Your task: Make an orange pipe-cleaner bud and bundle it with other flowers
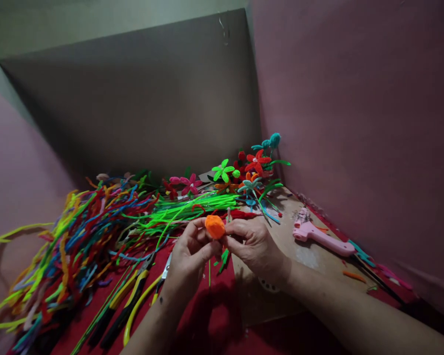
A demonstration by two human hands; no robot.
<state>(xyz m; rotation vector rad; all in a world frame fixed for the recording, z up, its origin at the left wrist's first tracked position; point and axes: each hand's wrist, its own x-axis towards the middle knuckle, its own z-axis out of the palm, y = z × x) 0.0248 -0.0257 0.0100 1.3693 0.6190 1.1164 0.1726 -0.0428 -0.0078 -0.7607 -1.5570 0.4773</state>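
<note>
The left hand (188,256) and right hand (257,249) pinch a rounded, fuzzy orange bud (214,227), which squeezing too hard might flatten.

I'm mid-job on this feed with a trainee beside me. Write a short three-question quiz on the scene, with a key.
1. Multiple choice: what colour is the rounded chenille piece between the left hand and the right hand?
A. Teal
B. Orange
C. White

2. True or false: neither hand touches the pink glue gun.

3. Fill in the blank: the pliers with yellow-and-black handles lie on a ____ surface.

Key: 1. B; 2. True; 3. red
</note>
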